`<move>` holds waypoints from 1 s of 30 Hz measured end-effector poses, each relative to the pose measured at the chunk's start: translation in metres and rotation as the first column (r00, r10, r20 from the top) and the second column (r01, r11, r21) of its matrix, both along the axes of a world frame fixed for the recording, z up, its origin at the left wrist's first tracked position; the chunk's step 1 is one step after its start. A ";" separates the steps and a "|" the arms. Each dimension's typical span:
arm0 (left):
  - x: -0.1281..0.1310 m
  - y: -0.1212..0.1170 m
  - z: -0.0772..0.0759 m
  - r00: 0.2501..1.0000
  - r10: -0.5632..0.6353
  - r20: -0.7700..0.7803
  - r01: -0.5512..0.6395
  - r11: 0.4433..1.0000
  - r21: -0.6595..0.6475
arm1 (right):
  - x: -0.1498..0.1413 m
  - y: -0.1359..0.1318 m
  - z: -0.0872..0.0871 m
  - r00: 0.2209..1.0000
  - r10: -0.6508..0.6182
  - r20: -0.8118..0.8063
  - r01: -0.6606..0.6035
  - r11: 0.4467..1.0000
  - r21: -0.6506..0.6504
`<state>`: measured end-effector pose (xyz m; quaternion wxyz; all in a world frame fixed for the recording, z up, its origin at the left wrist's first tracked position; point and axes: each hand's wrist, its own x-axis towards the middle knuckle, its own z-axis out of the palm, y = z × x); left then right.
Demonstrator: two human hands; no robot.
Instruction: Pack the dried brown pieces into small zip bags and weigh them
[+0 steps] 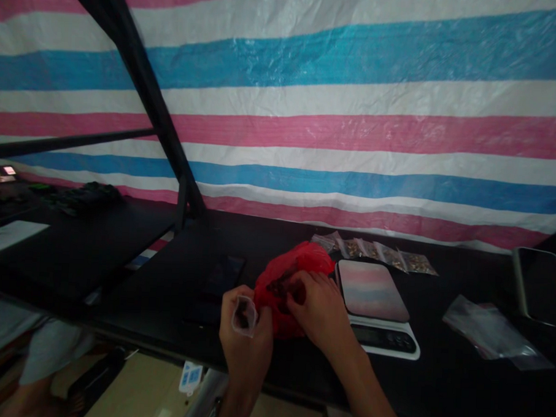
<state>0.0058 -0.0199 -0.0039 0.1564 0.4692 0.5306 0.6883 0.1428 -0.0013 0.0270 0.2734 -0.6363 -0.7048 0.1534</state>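
Note:
My left hand (245, 336) is closed around a small clear plastic bag (244, 314), held with its mouth up and something dark inside. Beside it lies a red plastic bag (288, 276) on the black table (164, 271). My right hand (317, 311) rests at the red bag's opening, fingers curled into it; what they pinch is hidden. A small digital scale (383, 339) with a shiny pinkish platform stands just right of my right hand.
A row of small filled clear bags (377, 251) lies behind the scale. Empty clear bags (494, 331) sit at the right, near a dark tray-like object (539, 284). A dark phone (222, 274) lies left of the red bag. A black frame post (140, 86) rises at left; striped tarp behind.

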 end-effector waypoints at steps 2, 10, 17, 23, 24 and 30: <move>0.000 0.001 0.000 1.000 0.001 -0.010 -0.001 1.000 0.022 | -0.003 -0.001 0.000 0.998 -0.001 -0.070 -0.002 0.999 -0.037; 0.001 0.002 0.000 1.000 -0.010 0.008 0.010 0.999 0.039 | -0.003 -0.002 0.001 0.995 -0.100 -0.017 0.099 0.993 -0.069; -0.004 0.003 0.002 0.981 -0.120 0.151 0.137 0.985 -0.105 | 0.004 0.004 -0.001 0.987 -0.100 0.127 0.100 0.995 0.004; -0.004 0.009 0.005 0.942 -0.214 0.259 0.258 0.955 -0.148 | 0.003 0.005 -0.004 0.999 -0.044 0.030 0.044 0.999 -0.004; -0.004 0.010 0.005 0.940 -0.213 0.268 0.258 0.955 -0.145 | 0.003 0.005 -0.004 1.000 -0.026 0.002 0.026 1.000 -0.009; -0.004 0.012 0.002 0.943 -0.177 0.281 0.211 0.973 -0.094 | 0.005 0.003 -0.003 0.983 0.001 -0.185 -0.012 0.998 -0.062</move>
